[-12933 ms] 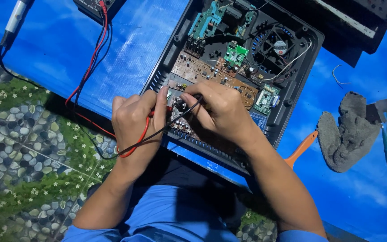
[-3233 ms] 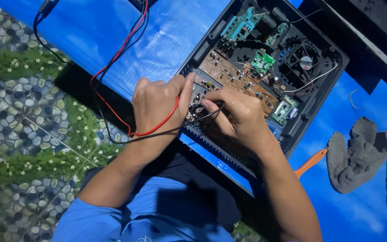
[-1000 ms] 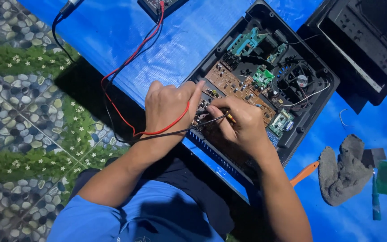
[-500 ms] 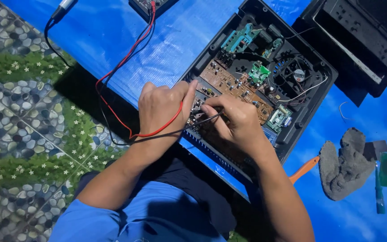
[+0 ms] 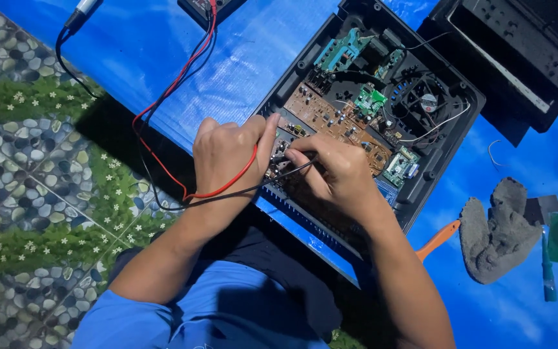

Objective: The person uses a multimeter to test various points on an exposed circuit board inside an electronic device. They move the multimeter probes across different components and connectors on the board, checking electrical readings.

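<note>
An opened black electronic device lies on a blue tarp, its brown and green circuit boards and a small fan exposed. My left hand holds the red test probe against the near edge of the brown board, the red lead running over its back. My right hand holds the black test probe on the same spot, fingers curled. The probe tips are hidden by my fingers.
A multimeter sits at the top edge, both leads running to it. The removed black cover lies top right. A grey rag, an orange-handled tool and a small green tool lie right. Pebble-pattern flooring is left.
Over the frames the view has shifted slightly; both hands stay pressed on the same spot of the board with the probes, barely moving.
</note>
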